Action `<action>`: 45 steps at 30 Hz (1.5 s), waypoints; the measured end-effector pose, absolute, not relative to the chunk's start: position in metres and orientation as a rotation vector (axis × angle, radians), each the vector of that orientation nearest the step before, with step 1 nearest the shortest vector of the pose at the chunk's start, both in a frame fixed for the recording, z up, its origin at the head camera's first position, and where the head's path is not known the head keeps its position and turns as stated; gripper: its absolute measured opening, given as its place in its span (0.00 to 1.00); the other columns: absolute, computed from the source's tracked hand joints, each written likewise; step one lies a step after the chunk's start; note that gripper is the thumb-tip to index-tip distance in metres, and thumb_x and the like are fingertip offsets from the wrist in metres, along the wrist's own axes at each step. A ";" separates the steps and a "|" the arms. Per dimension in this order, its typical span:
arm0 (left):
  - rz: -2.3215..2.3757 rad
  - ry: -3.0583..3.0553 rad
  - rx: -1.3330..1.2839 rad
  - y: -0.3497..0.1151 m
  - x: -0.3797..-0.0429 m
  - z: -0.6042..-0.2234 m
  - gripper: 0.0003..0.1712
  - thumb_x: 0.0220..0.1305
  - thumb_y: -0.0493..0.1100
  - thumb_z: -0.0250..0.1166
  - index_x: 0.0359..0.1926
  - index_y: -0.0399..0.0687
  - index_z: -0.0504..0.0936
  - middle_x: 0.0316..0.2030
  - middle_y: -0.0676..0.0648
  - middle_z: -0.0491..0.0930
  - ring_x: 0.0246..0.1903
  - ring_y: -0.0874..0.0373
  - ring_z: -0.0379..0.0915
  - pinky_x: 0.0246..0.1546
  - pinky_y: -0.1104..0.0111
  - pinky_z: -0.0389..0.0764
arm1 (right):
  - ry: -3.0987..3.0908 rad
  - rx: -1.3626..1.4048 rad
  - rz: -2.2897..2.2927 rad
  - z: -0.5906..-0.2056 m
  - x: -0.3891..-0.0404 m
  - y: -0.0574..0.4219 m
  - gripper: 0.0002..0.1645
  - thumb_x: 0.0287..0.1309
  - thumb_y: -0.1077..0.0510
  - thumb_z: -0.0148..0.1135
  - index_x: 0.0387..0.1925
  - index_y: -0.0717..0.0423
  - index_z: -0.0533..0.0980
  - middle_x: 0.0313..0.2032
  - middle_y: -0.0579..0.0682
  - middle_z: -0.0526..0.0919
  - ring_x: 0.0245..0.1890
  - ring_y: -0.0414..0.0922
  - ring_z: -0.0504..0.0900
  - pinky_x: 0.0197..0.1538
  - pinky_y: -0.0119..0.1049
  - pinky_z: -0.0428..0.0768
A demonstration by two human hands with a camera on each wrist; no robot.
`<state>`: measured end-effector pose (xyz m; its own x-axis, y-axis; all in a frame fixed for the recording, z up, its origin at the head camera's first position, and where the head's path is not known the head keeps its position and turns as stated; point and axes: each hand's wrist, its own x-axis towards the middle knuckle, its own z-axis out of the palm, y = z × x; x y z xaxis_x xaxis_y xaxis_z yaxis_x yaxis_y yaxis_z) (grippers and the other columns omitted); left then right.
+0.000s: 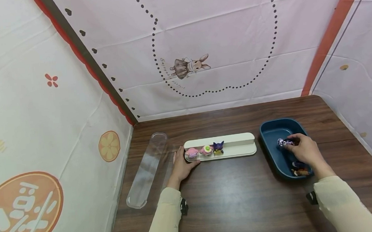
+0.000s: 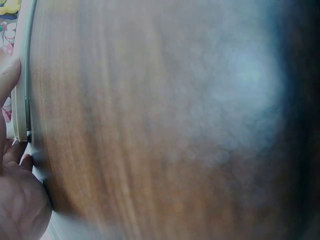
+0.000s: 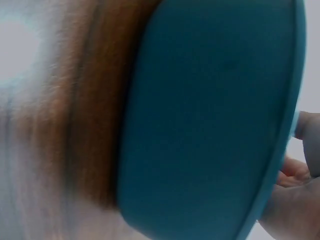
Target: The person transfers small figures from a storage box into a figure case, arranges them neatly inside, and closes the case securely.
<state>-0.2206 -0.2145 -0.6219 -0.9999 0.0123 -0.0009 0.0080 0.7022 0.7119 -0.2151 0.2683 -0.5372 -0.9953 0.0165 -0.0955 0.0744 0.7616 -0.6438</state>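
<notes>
My left hand (image 1: 180, 165) holds the left end of a long white display case (image 1: 239, 151), its thumb along the front edge. Three figurines stand in a row at the case's left: a pink one (image 1: 192, 153), a second pink one with a green and white top (image 1: 206, 150), and a dark purple one with yellow (image 1: 218, 148). Over the blue basin (image 1: 272, 156), my right hand (image 1: 305, 151) pinches a small purple and white figurine (image 1: 284, 142). In the right wrist view, the basin's outer wall (image 3: 210, 120) hides most of that hand.
At the basin's near end lie a brown figurine (image 1: 300, 172) and a dark one (image 1: 298, 164). A long clear plastic cover (image 1: 147, 170) lies left of my left hand on the wooden table (image 1: 232, 199). Printed cloth walls (image 1: 232, 36) enclose the table's back and sides.
</notes>
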 end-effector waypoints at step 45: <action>1.186 2.897 0.027 -0.216 -0.221 -0.623 0.61 0.58 0.58 0.78 0.80 0.37 0.54 0.78 0.34 0.59 0.81 0.43 0.47 0.84 0.49 0.39 | 2.865 -0.229 -1.359 -0.493 -0.230 0.216 0.26 0.79 0.50 0.52 0.68 0.61 0.74 0.65 0.70 0.71 0.62 0.70 0.76 0.56 0.67 0.82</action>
